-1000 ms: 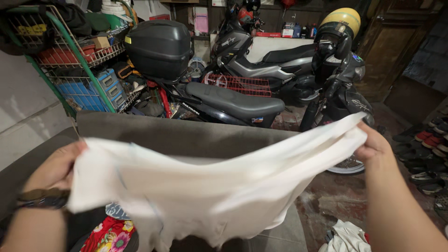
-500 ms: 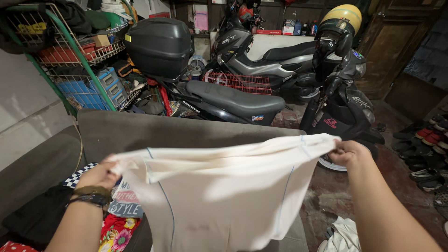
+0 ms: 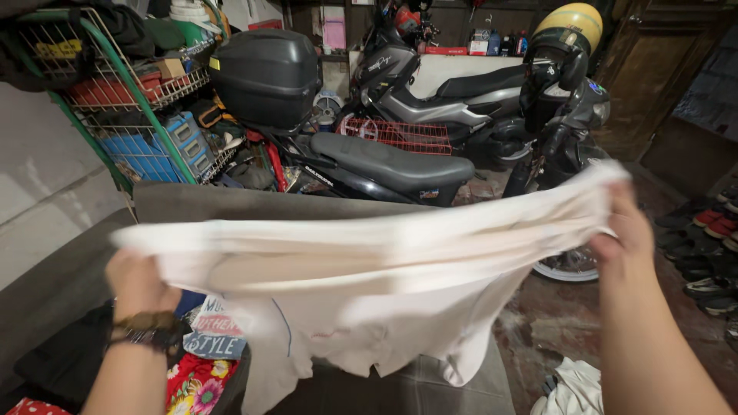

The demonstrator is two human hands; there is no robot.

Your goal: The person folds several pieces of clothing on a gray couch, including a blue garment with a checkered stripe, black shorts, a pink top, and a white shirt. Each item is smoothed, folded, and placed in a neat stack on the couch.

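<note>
A white shirt (image 3: 369, 277) is stretched out in the air in front of me, over a grey sofa. My left hand (image 3: 138, 280), with a dark bracelet on the wrist, grips its left edge. My right hand (image 3: 626, 234) pinches the right edge, slightly higher. The lower part of the cloth hangs loose and hides the sofa seat behind it.
The grey sofa (image 3: 231, 204) carries colourful folded clothes (image 3: 204, 361) at the left. Behind it stand a black scooter (image 3: 384, 165) with a top box and a second scooter with a yellow helmet (image 3: 569, 27). A green wire shelf (image 3: 115, 100) stands at left; shoes (image 3: 711, 230) lie at right.
Both hands have moved apart and the shirt is pulled wide and flatter again, after being held narrower and hanging down half a second ago.
</note>
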